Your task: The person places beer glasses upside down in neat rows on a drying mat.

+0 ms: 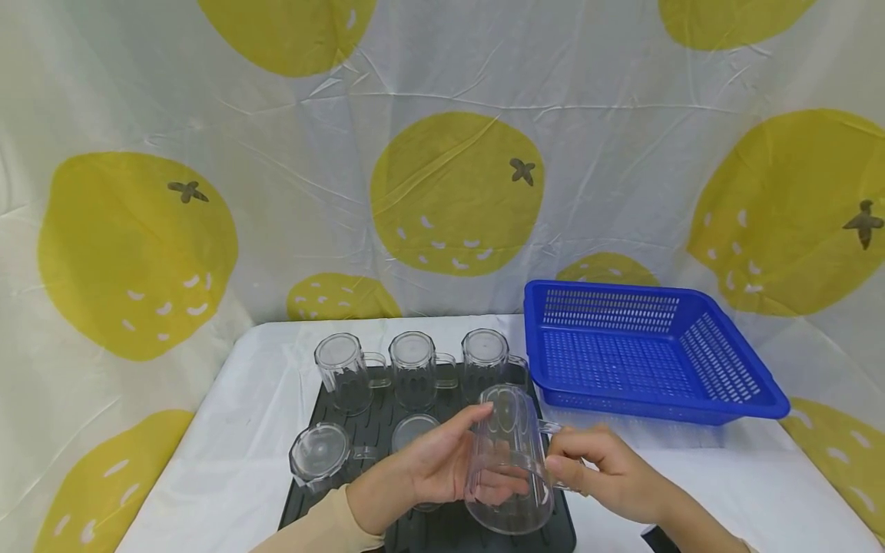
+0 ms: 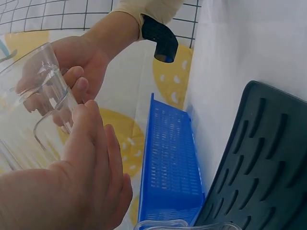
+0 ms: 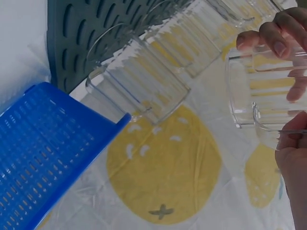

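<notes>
A clear glass mug [image 1: 510,438] is held tilted above the dark drying mat [image 1: 477,534], its wide end low and toward me. My left hand [image 1: 435,461] holds the mug's body, thumb on the near side and fingers seen through the glass behind it. At the handle, my right hand [image 1: 611,472] grips with thumb and curled fingers. Three more mugs [image 1: 413,372] stand in a back row on the mat. In front of them are a mug [image 1: 321,453] at the left and another mug [image 1: 413,426] partly hidden by my left hand.
A blue perforated basket [image 1: 650,399] stands at the right, behind my right hand. White cloth [image 1: 228,430] covers the table. A lemon-print curtain [image 1: 594,153] hangs behind it. A wire grid [image 2: 67,14] shows in the left wrist view.
</notes>
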Available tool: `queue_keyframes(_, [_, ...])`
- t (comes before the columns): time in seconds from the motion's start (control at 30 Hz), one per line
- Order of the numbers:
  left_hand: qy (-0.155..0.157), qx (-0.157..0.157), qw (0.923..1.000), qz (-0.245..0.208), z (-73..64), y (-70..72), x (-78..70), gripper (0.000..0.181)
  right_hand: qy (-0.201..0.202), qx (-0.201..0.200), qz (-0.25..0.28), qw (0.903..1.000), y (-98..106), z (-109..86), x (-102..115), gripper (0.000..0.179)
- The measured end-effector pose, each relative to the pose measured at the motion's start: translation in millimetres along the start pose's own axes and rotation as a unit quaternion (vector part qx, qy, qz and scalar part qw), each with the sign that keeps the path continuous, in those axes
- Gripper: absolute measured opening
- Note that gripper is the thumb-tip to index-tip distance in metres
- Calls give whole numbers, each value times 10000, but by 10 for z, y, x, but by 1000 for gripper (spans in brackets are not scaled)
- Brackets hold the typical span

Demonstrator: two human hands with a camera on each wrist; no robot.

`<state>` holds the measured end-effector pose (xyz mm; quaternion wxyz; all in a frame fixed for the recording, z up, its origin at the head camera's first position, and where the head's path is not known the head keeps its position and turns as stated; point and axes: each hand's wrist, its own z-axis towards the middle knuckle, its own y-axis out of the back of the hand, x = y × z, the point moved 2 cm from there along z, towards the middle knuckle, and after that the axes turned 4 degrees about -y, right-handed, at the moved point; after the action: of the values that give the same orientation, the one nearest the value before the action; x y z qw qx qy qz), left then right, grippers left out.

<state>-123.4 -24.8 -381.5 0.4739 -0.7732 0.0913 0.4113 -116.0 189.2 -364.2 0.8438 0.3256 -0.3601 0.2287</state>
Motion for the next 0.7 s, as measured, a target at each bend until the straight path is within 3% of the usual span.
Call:
queue_keyframes(0.13, [3,-50,10000,67,11,-9,8,52,398,-65,-486,9980,-18,12,29,32])
queue_keyframes(0.3, [-141,-498,9985,161,18,-18,0,44,841,-83,-985,9915,-57,35,79,29])
queue_keyframes(0.53, [-245,-951,9941,454,33,-32,5,45,1213,-90,-1504,9811,-91,55,135,26])
queue_keyframes(0.7, [-421,-1197,9888,780,49,-34,21,45,1309,-222,-1593,9783,-97,65,163,27])
